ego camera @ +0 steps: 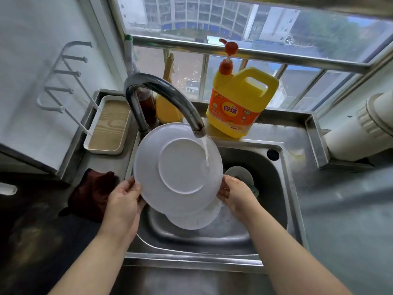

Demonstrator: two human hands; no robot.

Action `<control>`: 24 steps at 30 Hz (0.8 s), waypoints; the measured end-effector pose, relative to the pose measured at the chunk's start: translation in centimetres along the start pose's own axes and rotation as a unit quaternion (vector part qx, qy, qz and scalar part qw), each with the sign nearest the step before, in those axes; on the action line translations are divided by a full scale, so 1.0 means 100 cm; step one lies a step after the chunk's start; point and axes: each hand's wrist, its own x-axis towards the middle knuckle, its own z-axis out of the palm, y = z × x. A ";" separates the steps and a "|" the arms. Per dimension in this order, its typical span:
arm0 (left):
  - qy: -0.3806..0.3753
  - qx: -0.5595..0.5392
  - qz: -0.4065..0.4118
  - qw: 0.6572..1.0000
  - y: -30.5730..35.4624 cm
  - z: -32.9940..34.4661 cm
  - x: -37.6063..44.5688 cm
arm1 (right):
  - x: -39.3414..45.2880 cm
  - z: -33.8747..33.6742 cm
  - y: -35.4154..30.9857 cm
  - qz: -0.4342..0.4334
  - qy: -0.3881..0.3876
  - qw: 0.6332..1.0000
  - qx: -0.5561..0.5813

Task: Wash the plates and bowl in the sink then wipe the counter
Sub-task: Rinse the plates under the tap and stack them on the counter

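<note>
You are holding the white plate over the sink, underside facing you — your left hand is gripping its left rim, your right hand its right rim. Water from the tap is hitting it. A 2nd plate is lying below, near the sink's front edge.

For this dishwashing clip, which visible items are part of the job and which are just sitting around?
In use: white plate held by left hand and right hand under the running faucet; second dish in the sink; dark cloth.

Idle: detergent jug; wooden tray; wall rack.
</note>
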 end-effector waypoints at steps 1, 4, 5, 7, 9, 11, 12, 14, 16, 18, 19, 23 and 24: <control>-0.013 -0.002 -0.011 1.000 -0.003 0.005 0.001 | 0.000 -0.008 0.003 -0.010 -0.003 1.000 0.019; -0.051 -0.012 -0.050 0.997 -0.014 0.017 0.007 | -0.009 -0.028 0.005 -0.020 0.007 0.998 0.052; -0.068 -0.010 -0.063 0.996 -0.017 0.021 0.007 | -0.012 -0.034 0.006 -0.021 0.017 0.998 0.056; -0.098 0.008 -0.086 0.991 -0.025 0.028 0.008 | -0.014 -0.049 0.010 -0.012 0.025 0.996 0.082; -0.124 0.044 -0.118 0.984 -0.032 0.033 0.009 | -0.022 -0.062 0.012 -0.029 0.030 0.995 0.094; -0.147 0.144 -0.147 0.968 -0.039 0.036 0.010 | -0.031 -0.076 0.012 -0.057 0.032 0.991 0.114; -0.158 0.216 -0.156 0.951 -0.042 0.037 0.011 | -0.037 -0.082 0.011 -0.072 0.029 0.990 0.120; -0.159 0.305 -0.178 0.922 -0.049 0.039 0.012 | -0.048 -0.090 0.009 -0.121 0.030 0.990 0.061; -0.148 0.292 -0.202 0.923 -0.048 0.046 0.009 | -0.056 -0.093 0.010 -0.213 0.049 0.971 -0.094; -0.143 0.238 -0.241 0.930 -0.041 0.057 0.006 | -0.061 -0.087 0.016 -0.307 0.061 0.916 -0.251; -0.146 0.214 -0.264 0.929 -0.037 0.061 0.006 | -0.063 -0.082 0.020 -0.357 0.063 0.878 -0.313; -0.164 0.218 -0.290 0.917 -0.028 0.060 0.007 | -0.069 -0.070 0.037 -0.502 0.024 0.712 -0.490; -0.161 0.226 -0.274 0.921 -0.028 0.057 0.007 | -0.071 -0.072 0.041 -0.510 0.016 0.701 -0.498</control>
